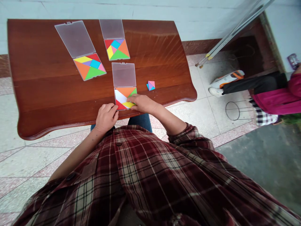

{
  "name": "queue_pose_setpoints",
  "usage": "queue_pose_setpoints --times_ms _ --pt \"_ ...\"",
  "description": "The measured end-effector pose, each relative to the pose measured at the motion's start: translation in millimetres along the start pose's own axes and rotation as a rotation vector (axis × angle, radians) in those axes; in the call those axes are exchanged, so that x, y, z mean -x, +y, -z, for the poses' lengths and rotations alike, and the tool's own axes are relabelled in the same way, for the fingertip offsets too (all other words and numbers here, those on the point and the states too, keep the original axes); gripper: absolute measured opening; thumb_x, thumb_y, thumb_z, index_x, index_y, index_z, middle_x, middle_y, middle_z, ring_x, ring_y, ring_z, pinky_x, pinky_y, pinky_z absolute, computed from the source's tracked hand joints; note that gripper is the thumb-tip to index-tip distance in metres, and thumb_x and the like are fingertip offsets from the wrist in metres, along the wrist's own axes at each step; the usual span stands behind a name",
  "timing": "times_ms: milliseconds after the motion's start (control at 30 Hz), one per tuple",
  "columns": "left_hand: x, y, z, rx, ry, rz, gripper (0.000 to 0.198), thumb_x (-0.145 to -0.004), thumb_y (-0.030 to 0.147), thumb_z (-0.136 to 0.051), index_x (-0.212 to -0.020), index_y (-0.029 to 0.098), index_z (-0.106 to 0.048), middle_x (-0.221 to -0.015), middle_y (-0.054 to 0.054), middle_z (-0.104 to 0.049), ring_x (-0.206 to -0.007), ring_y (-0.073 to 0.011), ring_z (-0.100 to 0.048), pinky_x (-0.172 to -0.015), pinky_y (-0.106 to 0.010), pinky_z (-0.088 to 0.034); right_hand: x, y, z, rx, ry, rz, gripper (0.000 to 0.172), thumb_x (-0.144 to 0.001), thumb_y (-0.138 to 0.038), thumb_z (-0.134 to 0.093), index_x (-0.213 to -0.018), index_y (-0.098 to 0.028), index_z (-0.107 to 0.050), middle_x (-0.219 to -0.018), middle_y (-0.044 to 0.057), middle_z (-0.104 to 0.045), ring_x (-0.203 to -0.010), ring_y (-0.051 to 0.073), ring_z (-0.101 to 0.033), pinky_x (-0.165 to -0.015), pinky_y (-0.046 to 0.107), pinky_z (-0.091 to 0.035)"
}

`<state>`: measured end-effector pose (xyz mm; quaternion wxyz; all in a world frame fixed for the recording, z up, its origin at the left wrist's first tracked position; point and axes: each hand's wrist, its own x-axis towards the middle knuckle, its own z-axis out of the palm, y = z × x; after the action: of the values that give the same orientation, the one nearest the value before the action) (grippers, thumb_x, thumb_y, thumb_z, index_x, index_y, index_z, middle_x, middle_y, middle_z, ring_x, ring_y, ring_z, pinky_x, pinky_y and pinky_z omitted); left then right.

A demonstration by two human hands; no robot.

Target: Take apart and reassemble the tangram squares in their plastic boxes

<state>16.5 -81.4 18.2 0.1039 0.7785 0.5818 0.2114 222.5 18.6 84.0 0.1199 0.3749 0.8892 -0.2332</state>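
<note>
While the left hand (106,116) rests half-curled and empty against the tangram tray (120,96) at frame centre, the right hand (144,103) lies flat, fingertips pressing the tray's yellow piece (127,104) without grasping it.

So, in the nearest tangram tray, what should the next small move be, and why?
Probably seat the yellow piece under the right hand flush in the nearest tangram tray, the left hand bracing its near-left corner. The tray shows a white gap, and the loose pink, blue and purple pieces lie to its right, untouched.
</note>
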Motion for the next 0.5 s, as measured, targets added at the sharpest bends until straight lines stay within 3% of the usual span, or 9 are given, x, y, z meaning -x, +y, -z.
queue_pose_setpoints --times_ms 500 --pt "0.9 0.5 -0.7 -0.045 0.017 -0.015 0.032 -0.091 0.027 -0.044 -0.113 0.016 -0.065 -0.111 -0.013 -0.064 -0.098 -0.0264 -0.054 -0.089 -0.044 -0.045 -10.3 0.2 0.3 -0.034 -0.003 -0.007 0.032 -0.085 -0.014 -0.056 -0.116 -0.017 -0.062 -0.112 0.008 -0.065 -0.1 0.02 -0.057 -0.08 0.027 -0.038"
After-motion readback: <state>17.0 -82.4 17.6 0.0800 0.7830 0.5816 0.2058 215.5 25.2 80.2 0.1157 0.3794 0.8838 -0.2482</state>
